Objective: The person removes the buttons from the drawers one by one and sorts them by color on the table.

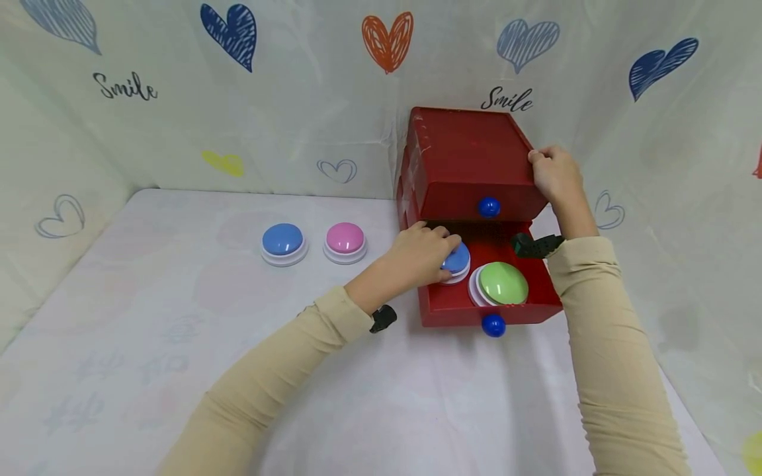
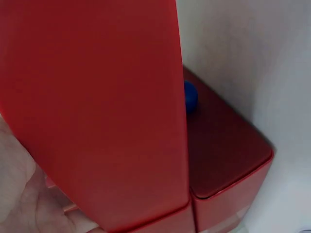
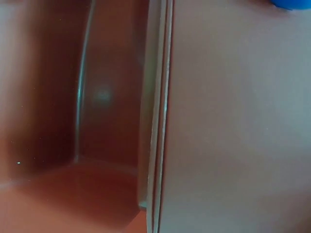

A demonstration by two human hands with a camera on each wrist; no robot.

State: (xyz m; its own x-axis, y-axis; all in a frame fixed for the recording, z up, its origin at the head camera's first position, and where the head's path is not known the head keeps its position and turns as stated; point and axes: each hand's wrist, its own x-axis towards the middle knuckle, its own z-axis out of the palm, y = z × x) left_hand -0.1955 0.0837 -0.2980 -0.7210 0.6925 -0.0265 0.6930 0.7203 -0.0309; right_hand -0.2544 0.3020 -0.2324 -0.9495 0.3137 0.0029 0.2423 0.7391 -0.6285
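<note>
A red drawer cabinet (image 1: 473, 142) stands against the back, its lower drawer (image 1: 437, 301) pulled out. In that drawer, my left hand (image 1: 423, 254) holds a blue push button (image 1: 458, 258) with a white base, fingers curled over its left side. Beside it in the drawer a green push button (image 1: 504, 283) lies tilted. My right hand (image 1: 558, 175) grips the cabinet's top right edge, thumb on top. In the left wrist view, part of the left hand (image 2: 29, 189) shows beside the drawer's red outer wall; what it holds is hidden there.
Left of the cabinet, another blue button (image 1: 282, 239) and a pink button (image 1: 345, 238) sit on the white-covered table (image 1: 196, 344). Blue knobs mark the upper drawer (image 1: 452, 200) and the lower one. A heart-printed cloth (image 1: 286, 119) hangs behind.
</note>
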